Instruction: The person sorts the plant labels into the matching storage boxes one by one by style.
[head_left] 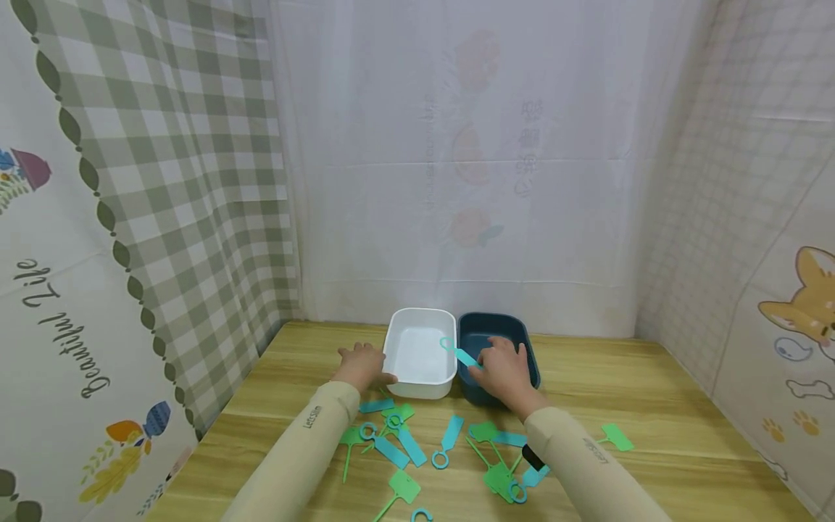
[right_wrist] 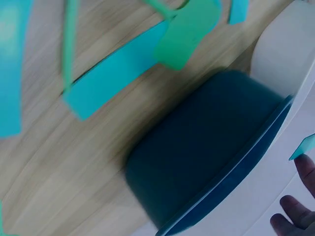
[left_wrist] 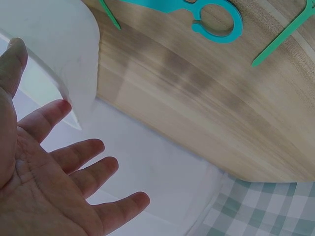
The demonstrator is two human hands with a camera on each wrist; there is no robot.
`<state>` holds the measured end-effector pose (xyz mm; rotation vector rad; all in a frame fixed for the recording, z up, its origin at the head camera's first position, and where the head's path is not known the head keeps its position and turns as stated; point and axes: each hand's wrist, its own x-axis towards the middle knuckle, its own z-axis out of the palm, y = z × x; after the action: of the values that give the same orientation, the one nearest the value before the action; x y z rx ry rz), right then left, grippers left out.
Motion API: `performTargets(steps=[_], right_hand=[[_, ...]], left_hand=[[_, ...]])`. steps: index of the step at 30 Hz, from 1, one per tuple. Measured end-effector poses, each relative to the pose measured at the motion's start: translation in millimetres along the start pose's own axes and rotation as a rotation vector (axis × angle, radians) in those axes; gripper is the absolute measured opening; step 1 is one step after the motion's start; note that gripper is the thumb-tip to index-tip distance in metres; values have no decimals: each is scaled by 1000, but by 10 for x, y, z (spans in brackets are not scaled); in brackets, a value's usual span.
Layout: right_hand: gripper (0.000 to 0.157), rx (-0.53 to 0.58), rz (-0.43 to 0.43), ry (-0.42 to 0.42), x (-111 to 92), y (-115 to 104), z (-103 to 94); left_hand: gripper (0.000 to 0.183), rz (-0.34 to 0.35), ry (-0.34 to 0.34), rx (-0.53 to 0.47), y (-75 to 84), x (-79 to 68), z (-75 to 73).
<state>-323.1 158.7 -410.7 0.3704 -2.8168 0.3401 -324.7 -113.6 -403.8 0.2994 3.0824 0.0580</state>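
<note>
My right hand [head_left: 504, 370] pinches a blue plastic tag [head_left: 467, 358] with a hooked ring at its far end. That ring end overlaps the right rim of the white bin [head_left: 424, 390], while the hand is over the dark blue bin [head_left: 479, 396] standing beside it. In the right wrist view only a corner of the held tag [right_wrist: 305, 146] shows at the fingertips. My left hand [head_left: 362, 366] is at the white bin's left side, thumb by the near rim. The left wrist view shows its fingers [left_wrist: 88, 172] spread and holding nothing.
Several blue ring tags [head_left: 451, 433] and green stake-like labels [head_left: 404, 486] lie scattered on the wooden table [head_left: 587, 391] in front of the bins. One green label [head_left: 617, 437] lies apart at the right. Cloth curtains [head_left: 457, 297] enclose the table's back and sides.
</note>
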Motion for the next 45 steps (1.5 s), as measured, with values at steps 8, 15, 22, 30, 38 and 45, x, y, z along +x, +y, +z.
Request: performTargets(steps=[8,15,22,30,38,45], right_hand=[[24,91,71,2,74,-222,85],[25,124,107,17,132,-390,119],[24,143,126,49,210,-564,274],[27,85,99,36,238,-670,398],[29,18,81,22,231,-712,464],[30,27,93,18,194,-678,461]], left_hand=[[56,-5,-5,-6,-9,1,6],[57,-6,-8,-16,-3,22,1],[57,-12,-7,2,-14,16,-12],[58,-15,-21,5,8,21,-14],[59,-12,-15,22,28,10,-18],[59,-16,-14,12,7,35,-4]])
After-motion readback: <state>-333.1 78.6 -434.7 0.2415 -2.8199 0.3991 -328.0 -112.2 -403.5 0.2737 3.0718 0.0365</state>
